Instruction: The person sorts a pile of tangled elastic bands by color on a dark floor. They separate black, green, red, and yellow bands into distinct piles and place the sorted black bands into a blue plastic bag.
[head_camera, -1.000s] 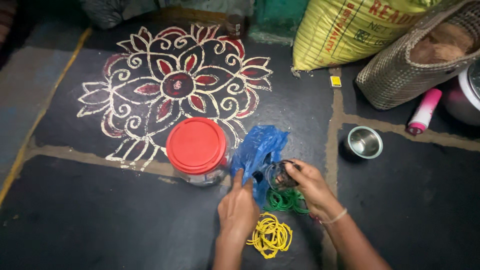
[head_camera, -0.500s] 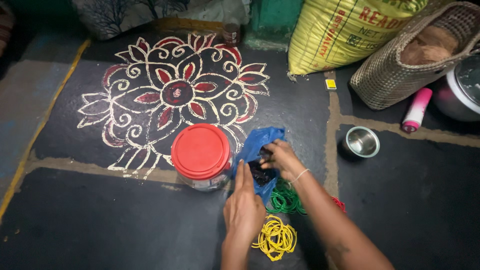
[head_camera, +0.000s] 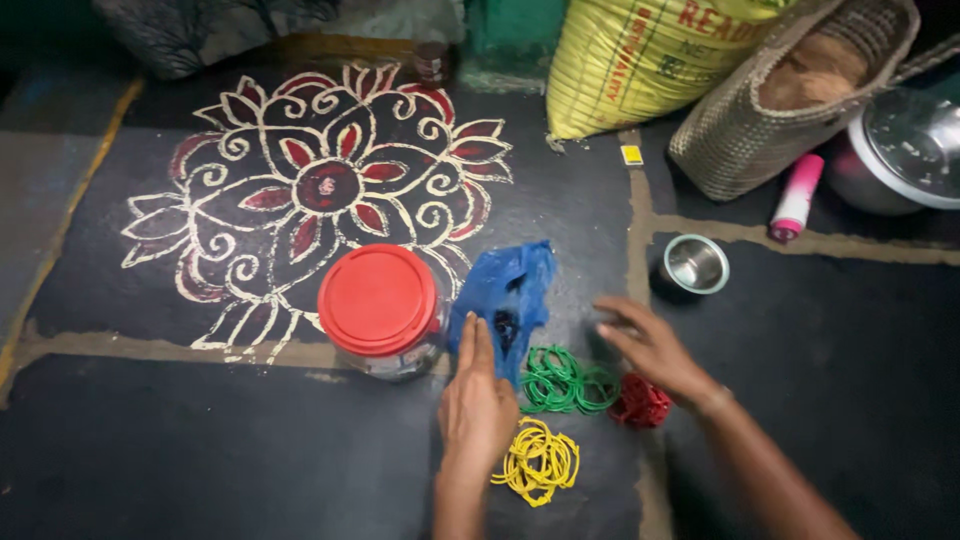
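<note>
Red is the lid of the clear plastic jar (head_camera: 379, 305) standing left of centre on the dark painted floor (head_camera: 150, 450), at the foot of a chalk flower pattern (head_camera: 320, 185). Just to its right lies a crumpled blue plastic bag (head_camera: 505, 290), its long axis running from lower left up toward the middle of the frame. The left hand (head_camera: 478, 405) rests flat on the bag's lower end, fingers straight and together, its grip closed on nothing. Below that hand sits a heap of yellow rubber bands (head_camera: 540, 462); to the right lie green rubber bands (head_camera: 562, 380), then a small red bunch (head_camera: 640, 402). The right hand (head_camera: 655, 350) hovers over the red bunch, fingers spread, its grip open and empty, pointing left toward the bag. So the left hand is the nearer one, already touching it. Further right stand a small steel cup (head_camera: 695, 264) and a pink tube (head_camera: 797, 197).
</note>
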